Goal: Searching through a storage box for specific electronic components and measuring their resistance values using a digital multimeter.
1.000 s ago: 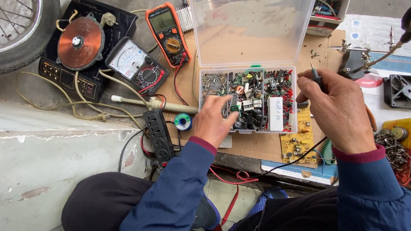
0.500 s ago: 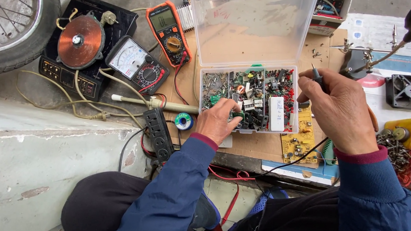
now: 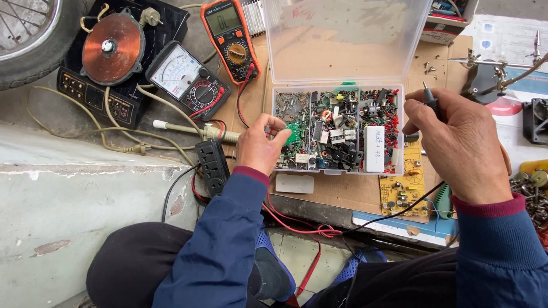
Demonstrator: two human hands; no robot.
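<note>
A small green part (image 3: pixel 292 135) is pinched by the left hand (image 3: pixel 260 148) at the near-left corner of the clear parts box (image 3: pixel 338 127), lid propped back for access. A thin black probe (image 3: pixel 431 103) is gripped pen-like in the closed right hand (image 3: pixel 459 145), tip up. Beyond, an orange multimeter (image 3: pixel 231 38) lies face up for reading.

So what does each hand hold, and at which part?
Right hand grips a black probe by its shaft. Left hand pinches a small green part at its edge.
</note>
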